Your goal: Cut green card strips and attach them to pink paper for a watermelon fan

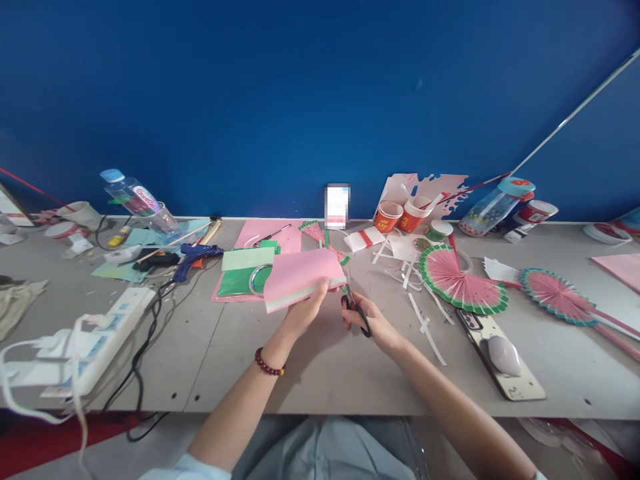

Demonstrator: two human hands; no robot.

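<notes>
My left hand is closed on a folded pink sheet of paper, which has a pale strip along its near edge. The sheet is held above the table, slanting. My right hand grips black-handled scissors, fingers in the loops. Their blades point up and away, by the right end of the sheet; whether they touch the paper I cannot tell. Behind the sheet lie green paper and a roll of tape. A small pink-and-green pleated piece shows just beyond.
Right of my hands lie white paper strips, a watermelon-patterned fan, a second fan and a phone. Red paper cups stand at the back. A blue glue gun and a power strip are on the left.
</notes>
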